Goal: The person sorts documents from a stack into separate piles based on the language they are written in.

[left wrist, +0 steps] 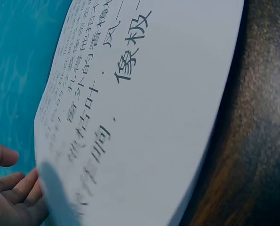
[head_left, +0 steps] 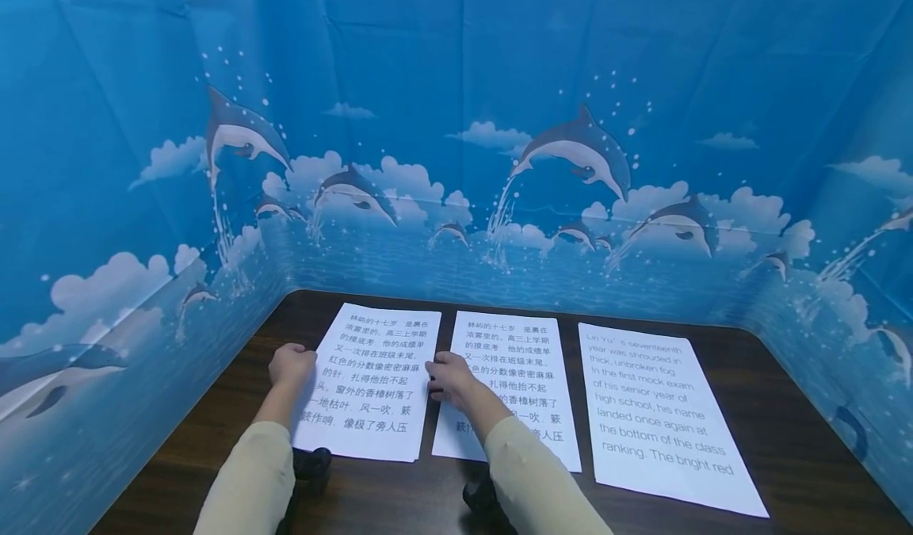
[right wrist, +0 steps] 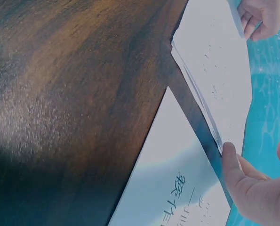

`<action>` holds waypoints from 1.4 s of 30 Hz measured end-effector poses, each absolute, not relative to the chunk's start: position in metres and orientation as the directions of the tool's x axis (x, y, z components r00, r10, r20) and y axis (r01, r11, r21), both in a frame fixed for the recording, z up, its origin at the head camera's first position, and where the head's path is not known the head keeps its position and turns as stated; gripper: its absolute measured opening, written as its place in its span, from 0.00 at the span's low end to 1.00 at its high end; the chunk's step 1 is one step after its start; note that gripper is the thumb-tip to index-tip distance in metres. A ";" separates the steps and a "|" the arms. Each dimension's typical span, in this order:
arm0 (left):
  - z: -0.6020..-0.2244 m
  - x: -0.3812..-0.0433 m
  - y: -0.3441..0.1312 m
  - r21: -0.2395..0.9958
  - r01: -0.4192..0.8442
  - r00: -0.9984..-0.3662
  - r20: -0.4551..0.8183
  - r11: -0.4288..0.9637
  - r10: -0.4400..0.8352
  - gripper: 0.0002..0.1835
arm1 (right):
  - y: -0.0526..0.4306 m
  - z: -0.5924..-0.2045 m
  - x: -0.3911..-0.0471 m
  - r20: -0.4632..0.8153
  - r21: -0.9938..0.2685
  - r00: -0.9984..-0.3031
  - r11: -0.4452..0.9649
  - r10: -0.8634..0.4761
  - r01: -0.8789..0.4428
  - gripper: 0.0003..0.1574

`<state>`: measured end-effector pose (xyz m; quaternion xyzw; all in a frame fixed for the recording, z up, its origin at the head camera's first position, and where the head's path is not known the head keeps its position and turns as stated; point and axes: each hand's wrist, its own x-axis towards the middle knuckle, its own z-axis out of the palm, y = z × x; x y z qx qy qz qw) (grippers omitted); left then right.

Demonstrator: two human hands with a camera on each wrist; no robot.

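Observation:
A stack of white printed sheets [head_left: 364, 384] with Chinese text lies at the left of the dark wooden table. My left hand [head_left: 292, 366] is at its left edge; in the left wrist view the fingertips touch that edge, thumb held apart. Across from it, my right hand [head_left: 451, 378] rests its fingers against the stack's right edge, with the thumb apart in the right wrist view. Layered edges of several sheets show on this stack [right wrist: 210, 70]. Under my right hand and forearm lies a second Chinese-text stack [head_left: 513, 361], partly covered by them.
A sheet with English text [head_left: 656, 416] lies at the right, slightly turned. The wooden table [head_left: 385, 503] has rounded back corners. A blue curtain [head_left: 428, 67] printed with dolphins encloses its back and sides. Black devices [head_left: 311, 464] sit beneath both wrists.

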<state>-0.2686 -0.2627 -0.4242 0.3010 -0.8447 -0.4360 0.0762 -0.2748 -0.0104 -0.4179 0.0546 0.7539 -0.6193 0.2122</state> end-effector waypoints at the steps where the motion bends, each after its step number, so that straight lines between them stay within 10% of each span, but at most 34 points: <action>1: -0.424 -0.269 -0.262 0.781 -0.442 -0.811 -0.137 0.441 -0.569 0.25 | -0.009 -0.417 -0.275 -0.388 -0.912 -0.904 0.221 -0.181 0.346 0.33; 42: -0.396 -0.308 -0.162 0.851 -0.318 -0.939 -0.223 0.418 -0.262 0.27 | 0.124 -0.397 -0.307 -0.307 -0.933 -0.951 0.183 0.047 0.310 0.41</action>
